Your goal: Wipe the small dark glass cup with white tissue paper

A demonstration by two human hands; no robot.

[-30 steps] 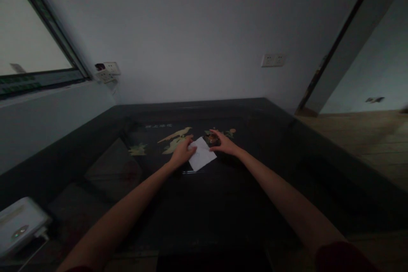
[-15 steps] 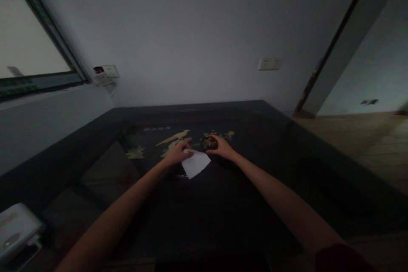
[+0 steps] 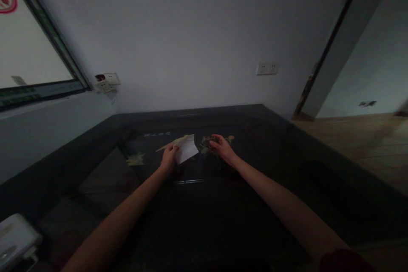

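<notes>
My left hand (image 3: 168, 157) holds a white sheet of paper (image 3: 187, 148) by its lower left edge, lifted off the dark glass table (image 3: 223, 204) and tilted up. My right hand (image 3: 222, 147) is closed around a small dark round object (image 3: 208, 140) resting on the table just right of the paper. The object is too dim to identify. Both forearms reach out over the table's middle.
The tabletop carries a pale bird-and-flower pattern (image 3: 135, 159). A white device (image 3: 14, 240) sits at the near left corner. A window (image 3: 28, 51) is at left, wall sockets (image 3: 267, 68) are behind, and a doorway with wooden floor (image 3: 360, 136) lies at right.
My left hand has picked the paper up from the table and raised it, shifting it left and away. My right hand stays on the small dark object.
</notes>
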